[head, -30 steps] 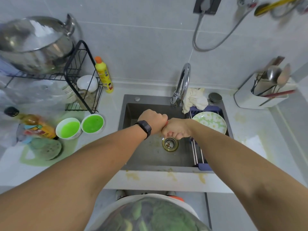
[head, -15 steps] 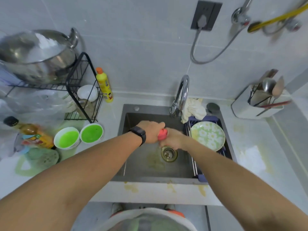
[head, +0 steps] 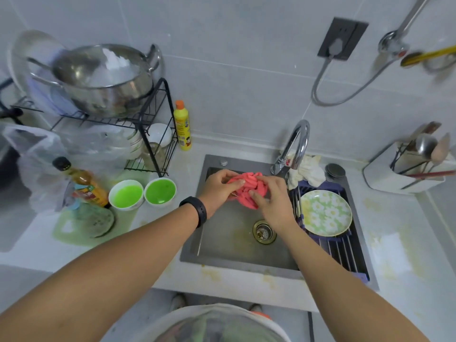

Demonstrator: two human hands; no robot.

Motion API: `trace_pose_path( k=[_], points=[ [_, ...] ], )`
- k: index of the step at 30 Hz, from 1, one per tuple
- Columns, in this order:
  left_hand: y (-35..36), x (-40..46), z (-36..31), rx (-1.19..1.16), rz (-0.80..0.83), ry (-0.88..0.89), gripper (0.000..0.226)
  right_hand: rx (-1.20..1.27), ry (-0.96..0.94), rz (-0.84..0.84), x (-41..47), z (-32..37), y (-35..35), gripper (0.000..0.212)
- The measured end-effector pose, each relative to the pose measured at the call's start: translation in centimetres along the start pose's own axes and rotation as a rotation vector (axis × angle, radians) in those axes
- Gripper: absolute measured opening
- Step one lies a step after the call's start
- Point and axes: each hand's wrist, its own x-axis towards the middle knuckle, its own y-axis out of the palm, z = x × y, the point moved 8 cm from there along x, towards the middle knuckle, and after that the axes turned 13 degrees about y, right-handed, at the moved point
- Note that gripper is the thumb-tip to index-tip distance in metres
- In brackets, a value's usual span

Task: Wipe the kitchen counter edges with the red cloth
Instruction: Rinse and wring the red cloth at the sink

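Note:
The red cloth [head: 248,188] is bunched into a crumpled wad above the steel sink [head: 237,245], just under the tap [head: 296,146]. My left hand [head: 218,187], with a black band on its wrist, pinches the cloth's left side. My right hand [head: 272,201] grips its right and lower part, fingers spread over the folds. The white counter edge [head: 222,277] in front of the sink carries yellowish stains.
Two bowls of green liquid [head: 143,193] sit left of the sink, beside an oil bottle [head: 84,183] and a black rack [head: 153,134] holding a steel pot. A flowered plate [head: 325,213] lies on a drainer over the sink's right side. A utensil holder [head: 404,171] stands far right.
Both fists were clenched tight together over the drain with the cloth hidden; now the hands have moved up toward the tap and loosened, and the red cloth shows, spread out between them.

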Motion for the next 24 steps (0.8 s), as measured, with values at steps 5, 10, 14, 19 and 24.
trace_pose_path(
  k=[5, 10, 14, 19, 24],
  points=[
    [-3.4, -0.8, 0.0, 0.018, -0.088, 0.094, 0.018, 0.030, -0.035, -0.157, 0.0, 2.5, 0.0, 0.012],
    [-6.2, -1.3, 0.4, -0.009, -0.142, 0.067, 0.016, 0.104, -0.097, -0.243, -1.2, 6.2, -0.9, 0.015],
    [-6.0, -1.9, 1.1, 0.209, 0.032, 0.053, 0.039, 0.116, -0.138, -0.329, -2.1, 9.8, -2.4, 0.018],
    [-0.9, -4.2, -1.6, 0.124, 0.384, 0.133, 0.061, 0.122, -0.129, -0.364, -3.6, 11.8, -3.9, 0.020],
    [3.8, -7.1, -4.1, -0.183, 0.536, 0.071, 0.048, 0.001, -0.144, -0.315, -5.1, 11.1, -5.4, 0.014]
  ],
)
